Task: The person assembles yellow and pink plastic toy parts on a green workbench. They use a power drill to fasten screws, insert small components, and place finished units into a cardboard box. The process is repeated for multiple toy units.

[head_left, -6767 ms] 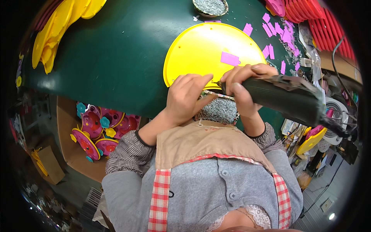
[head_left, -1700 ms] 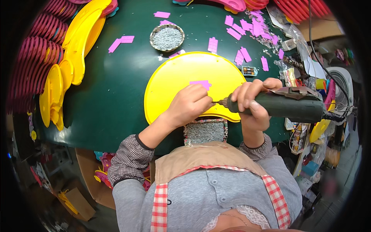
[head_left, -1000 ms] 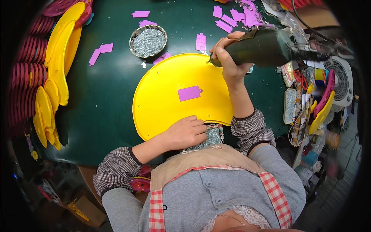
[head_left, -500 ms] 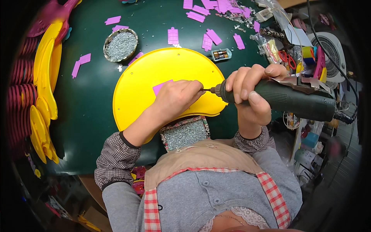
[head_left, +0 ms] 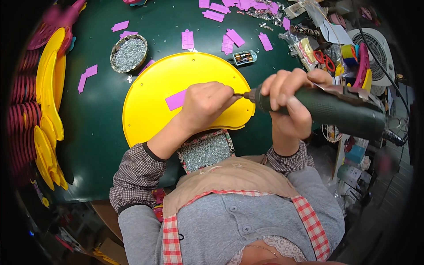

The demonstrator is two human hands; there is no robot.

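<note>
My right hand (head_left: 289, 99) is wrapped round a dark green electric screwdriver (head_left: 340, 110), held level with its bit pointing left. At the tip of that bit, the fingers of my left hand (head_left: 207, 104) are pinched together; whatever they hold there is hidden or too small to make out. Both hands are above a yellow, rounded plastic panel (head_left: 154, 84) with small holes near its rim. On the panel, partly covered by my left hand, lies a flat purple plastic piece (head_left: 176, 100). A rectangular tray of small screws (head_left: 207, 152) sits between the panel and my apron.
A round bowl of screws (head_left: 129, 53) stands beyond the panel, near a small battery case (head_left: 244, 58). Purple pieces (head_left: 187, 39) are scattered across the green table (head_left: 97, 132). Yellow parts (head_left: 49, 88) are stacked at left; red scissors (head_left: 324, 60) and a fan (head_left: 373, 51) are at right.
The table and its contents have shifted slightly left and up in view. More of the purple piece shows beside my left hand. Both hands keep their grips, with the screwdriver bit still at my left fingertips.
</note>
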